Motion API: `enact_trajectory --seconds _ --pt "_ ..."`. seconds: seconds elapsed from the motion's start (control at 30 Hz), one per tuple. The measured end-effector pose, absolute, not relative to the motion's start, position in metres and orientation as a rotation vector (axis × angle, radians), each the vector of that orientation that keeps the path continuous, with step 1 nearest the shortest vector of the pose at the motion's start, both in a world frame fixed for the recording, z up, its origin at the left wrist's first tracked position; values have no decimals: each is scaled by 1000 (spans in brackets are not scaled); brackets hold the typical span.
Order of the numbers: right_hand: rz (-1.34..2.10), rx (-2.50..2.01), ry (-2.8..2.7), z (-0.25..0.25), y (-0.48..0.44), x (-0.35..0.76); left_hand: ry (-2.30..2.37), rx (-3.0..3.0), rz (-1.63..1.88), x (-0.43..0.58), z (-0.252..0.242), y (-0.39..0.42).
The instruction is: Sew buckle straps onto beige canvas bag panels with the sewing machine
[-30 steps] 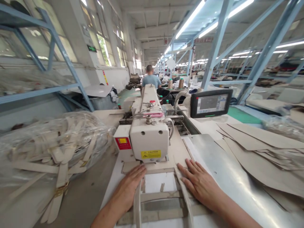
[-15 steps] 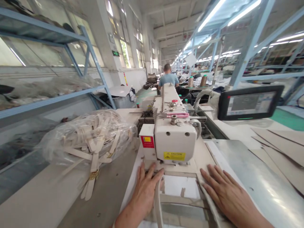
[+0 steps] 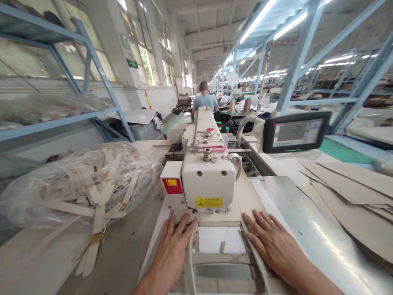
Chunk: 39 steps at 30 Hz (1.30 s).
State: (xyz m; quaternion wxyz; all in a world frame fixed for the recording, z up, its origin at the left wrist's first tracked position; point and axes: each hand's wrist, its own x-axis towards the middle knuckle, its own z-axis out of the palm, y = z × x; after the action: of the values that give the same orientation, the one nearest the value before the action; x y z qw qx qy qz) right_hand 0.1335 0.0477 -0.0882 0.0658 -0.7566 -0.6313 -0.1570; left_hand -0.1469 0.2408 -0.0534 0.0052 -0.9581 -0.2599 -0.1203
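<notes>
Left hand (image 3: 172,252) shifted slightly leftward, fingers fanned out since a second ago. Palm down, wide open, no grip visible, fingertips at beige panel (image 3: 241,203). Right hand (image 3: 273,241) likewise flat, fingers loosely spread, grasping nothing. Panel partly under sewing-machine head (image 3: 208,182); pale strap (image 3: 188,268) beside left thumb.

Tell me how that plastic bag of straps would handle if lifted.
The clear bag looks thin and wrinkled, so it would probably sag and crumple. The pale straps stick out loosely, so some might slide free. The gold-coloured buckle near the protruding ends may add a little weight there.
</notes>
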Motion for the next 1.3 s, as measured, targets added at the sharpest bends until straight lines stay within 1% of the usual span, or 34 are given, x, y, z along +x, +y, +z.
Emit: enact_trajectory --seconds 0.13,0.37,0.67,1.0,1.2,1.3 --pt "-382 -2286 -1860 -87 46 130 -896 -2971 -249 -144 -46 237" --pt "-106 -2351 -1852 -73 40 133 -1043 -2947 -16 -142 -40 232" --pt "100 -2302 -1800 -63 39 136 -1088 -2913 82 -135 -29 229" --pt "30 -2237 -1837 -66 41 139 -992 -2927 23 -140 -41 235" --pt "35 -2224 -1835 -62 41 140 -803 -2946 -312 -152 -72 249" --pt "17 -2223 -1853 -64 40 141 -747 -2944 -377 -157 -84 252"
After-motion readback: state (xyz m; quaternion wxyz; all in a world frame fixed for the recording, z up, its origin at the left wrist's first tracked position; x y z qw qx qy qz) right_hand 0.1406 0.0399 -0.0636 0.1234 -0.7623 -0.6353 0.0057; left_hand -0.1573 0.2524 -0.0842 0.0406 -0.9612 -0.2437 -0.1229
